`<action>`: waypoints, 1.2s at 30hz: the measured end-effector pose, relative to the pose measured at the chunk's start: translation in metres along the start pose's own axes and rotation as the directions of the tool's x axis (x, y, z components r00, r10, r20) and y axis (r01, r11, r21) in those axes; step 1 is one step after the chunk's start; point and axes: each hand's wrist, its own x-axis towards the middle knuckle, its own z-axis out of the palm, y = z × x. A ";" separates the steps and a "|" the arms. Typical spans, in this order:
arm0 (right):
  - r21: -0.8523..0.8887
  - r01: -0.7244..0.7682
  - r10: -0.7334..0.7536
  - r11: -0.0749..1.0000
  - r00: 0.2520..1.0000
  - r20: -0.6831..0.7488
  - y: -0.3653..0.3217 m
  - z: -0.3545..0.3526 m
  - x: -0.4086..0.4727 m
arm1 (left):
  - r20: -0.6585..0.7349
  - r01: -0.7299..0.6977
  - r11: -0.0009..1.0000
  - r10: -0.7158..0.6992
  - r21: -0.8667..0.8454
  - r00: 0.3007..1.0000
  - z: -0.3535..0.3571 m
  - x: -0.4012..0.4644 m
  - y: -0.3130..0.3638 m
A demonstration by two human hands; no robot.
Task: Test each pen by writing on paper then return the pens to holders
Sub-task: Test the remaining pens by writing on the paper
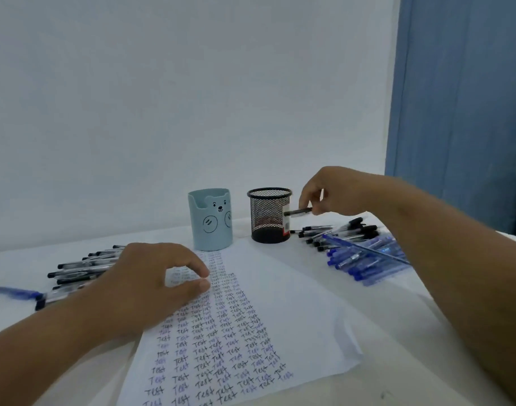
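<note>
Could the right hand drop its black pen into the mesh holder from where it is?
Probably yes. The right hand holds the black pen beside the mesh holder, just below its open rim, with nothing between them.

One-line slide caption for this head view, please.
Right hand holds a black pen beside the mesh holder; left hand rests on the written test sheet.

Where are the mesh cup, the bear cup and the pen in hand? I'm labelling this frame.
Mesh cup (265,218), head view, front wall.
Bear cup (211,230), head view, front wall.
Pen (297,212), head view, mid barrel.
</note>
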 end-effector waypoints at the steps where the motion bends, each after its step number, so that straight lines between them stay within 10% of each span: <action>1: -0.012 -0.049 0.050 0.999 0.999 0.022 0.010 -0.003 -0.001 | -0.003 -0.013 1.000 0.013 -0.008 1.000 0.000 0.000 0.000; 20: 0.019 -0.133 0.132 0.991 0.991 0.030 0.026 -0.007 -0.006 | -0.070 -0.074 0.997 0.074 0.001 0.995 0.000 -0.003 0.001; 27: -0.141 -0.246 0.281 0.959 0.896 0.344 0.008 -0.014 -0.015 | -0.029 -0.037 0.999 0.038 0.013 0.999 -0.002 -0.005 0.007; 36: -0.072 -0.188 0.201 0.980 0.926 0.320 0.007 -0.018 -0.016 | -0.010 -0.015 0.998 0.014 -0.053 1.000 -0.001 -0.008 0.011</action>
